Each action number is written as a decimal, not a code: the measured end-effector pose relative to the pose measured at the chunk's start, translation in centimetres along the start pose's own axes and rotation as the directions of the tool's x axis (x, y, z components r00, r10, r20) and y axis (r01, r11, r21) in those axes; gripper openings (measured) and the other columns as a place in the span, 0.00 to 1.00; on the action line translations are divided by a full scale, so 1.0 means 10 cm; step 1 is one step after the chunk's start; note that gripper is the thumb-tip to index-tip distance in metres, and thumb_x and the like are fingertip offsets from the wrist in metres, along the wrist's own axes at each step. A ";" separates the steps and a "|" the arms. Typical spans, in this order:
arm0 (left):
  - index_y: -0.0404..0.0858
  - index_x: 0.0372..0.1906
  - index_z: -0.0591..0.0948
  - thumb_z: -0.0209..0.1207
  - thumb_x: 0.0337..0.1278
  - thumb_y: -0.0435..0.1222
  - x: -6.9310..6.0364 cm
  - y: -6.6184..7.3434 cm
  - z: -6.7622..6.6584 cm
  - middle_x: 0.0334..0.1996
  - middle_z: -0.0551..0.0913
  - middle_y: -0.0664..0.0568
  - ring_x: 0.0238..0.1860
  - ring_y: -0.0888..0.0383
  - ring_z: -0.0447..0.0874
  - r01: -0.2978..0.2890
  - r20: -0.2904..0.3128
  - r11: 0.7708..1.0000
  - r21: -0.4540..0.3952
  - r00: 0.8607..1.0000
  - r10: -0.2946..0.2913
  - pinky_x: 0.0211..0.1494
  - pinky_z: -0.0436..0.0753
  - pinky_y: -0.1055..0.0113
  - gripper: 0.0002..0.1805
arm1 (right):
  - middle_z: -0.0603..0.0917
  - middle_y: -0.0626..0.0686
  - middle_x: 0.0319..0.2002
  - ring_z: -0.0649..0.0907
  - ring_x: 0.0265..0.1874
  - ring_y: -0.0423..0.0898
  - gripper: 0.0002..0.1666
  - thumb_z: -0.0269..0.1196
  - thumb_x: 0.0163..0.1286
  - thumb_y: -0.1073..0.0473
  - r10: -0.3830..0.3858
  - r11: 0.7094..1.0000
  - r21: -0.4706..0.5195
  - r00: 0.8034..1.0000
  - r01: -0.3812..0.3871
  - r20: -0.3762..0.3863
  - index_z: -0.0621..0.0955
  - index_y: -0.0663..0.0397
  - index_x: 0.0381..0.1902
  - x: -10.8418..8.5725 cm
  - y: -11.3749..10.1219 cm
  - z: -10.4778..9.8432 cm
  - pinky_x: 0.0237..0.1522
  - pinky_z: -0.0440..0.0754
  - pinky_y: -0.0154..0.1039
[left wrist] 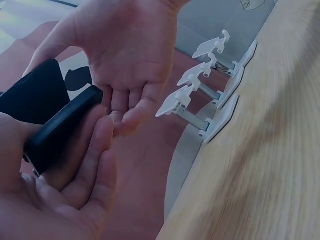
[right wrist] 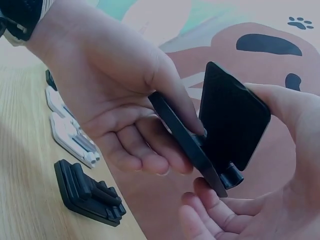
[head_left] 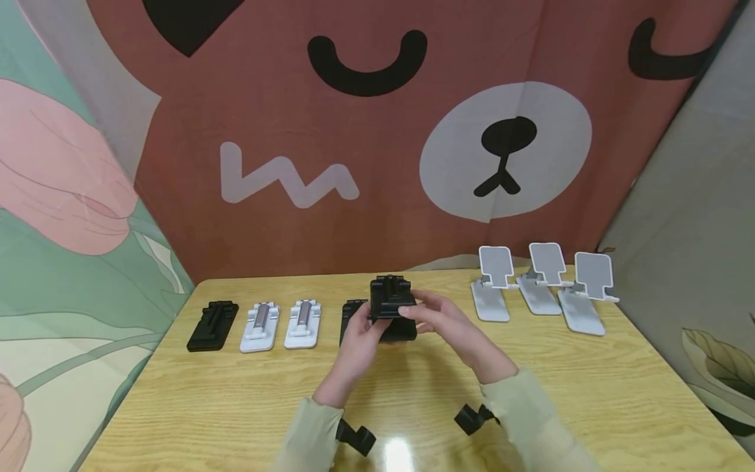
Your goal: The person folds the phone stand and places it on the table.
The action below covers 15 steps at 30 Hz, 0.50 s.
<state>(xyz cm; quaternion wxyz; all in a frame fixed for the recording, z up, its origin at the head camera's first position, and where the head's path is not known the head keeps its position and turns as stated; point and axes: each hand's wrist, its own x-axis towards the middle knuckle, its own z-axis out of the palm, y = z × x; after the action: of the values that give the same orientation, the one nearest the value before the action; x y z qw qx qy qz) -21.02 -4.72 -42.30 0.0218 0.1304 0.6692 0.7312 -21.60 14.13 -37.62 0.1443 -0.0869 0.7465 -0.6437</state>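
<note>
A black foldable phone stand (head_left: 389, 298) is held up above the table between both hands. In the right wrist view its plate (right wrist: 232, 115) is swung partly away from its base (right wrist: 182, 140). My left hand (head_left: 358, 344) grips the base, thumb on the inner face and fingers beneath. My right hand (head_left: 451, 328) holds the plate's edge with the thumb, while its fingertips touch the end of the base. Below the hands lies a folded black phone stand (right wrist: 90, 195) on the table, partly hidden in the head view.
To the left on the wooden table (head_left: 236, 406) lie a folded black stand (head_left: 212, 326) and two folded white stands (head_left: 260, 326). Three unfolded white stands (head_left: 489, 298) stand at the right back. A printed cloth (head_left: 377, 131) hangs behind the table.
</note>
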 end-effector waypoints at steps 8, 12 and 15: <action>0.26 0.54 0.77 0.33 0.84 0.45 0.02 0.07 -0.04 0.30 0.80 0.49 0.27 0.58 0.77 0.086 -0.058 0.996 0.028 0.995 -0.085 0.35 0.79 0.65 0.28 | 0.71 0.64 0.69 0.79 0.56 0.54 0.50 0.66 0.68 0.45 0.007 1.000 -0.020 1.000 -0.007 -0.012 0.60 0.65 0.77 0.00 0.00 0.00 0.61 0.73 0.56; 0.28 0.52 0.79 0.33 0.82 0.55 0.02 0.10 -0.05 0.25 0.78 0.52 0.26 0.60 0.72 0.137 -0.118 0.985 0.109 0.985 -0.124 0.32 0.72 0.66 0.36 | 0.74 0.64 0.66 0.79 0.57 0.55 0.50 0.67 0.67 0.45 0.021 0.999 -0.030 1.000 -0.021 -0.019 0.61 0.64 0.77 0.00 0.00 0.00 0.61 0.73 0.57; 0.28 0.59 0.79 0.37 0.80 0.58 0.02 0.12 -0.06 0.35 0.85 0.47 0.34 0.59 0.80 0.158 -0.124 0.981 0.115 0.982 -0.143 0.39 0.78 0.64 0.37 | 0.77 0.63 0.63 0.79 0.57 0.55 0.50 0.68 0.67 0.45 0.030 0.999 -0.038 0.999 -0.030 -0.019 0.61 0.64 0.77 -0.01 -0.01 0.00 0.61 0.74 0.57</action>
<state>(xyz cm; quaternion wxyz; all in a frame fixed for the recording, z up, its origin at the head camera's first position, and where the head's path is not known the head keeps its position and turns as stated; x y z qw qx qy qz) -21.16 -5.35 -41.17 0.0304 0.0381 0.7216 0.6906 -21.53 14.13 -37.56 0.1452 -0.0723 0.7612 -0.6279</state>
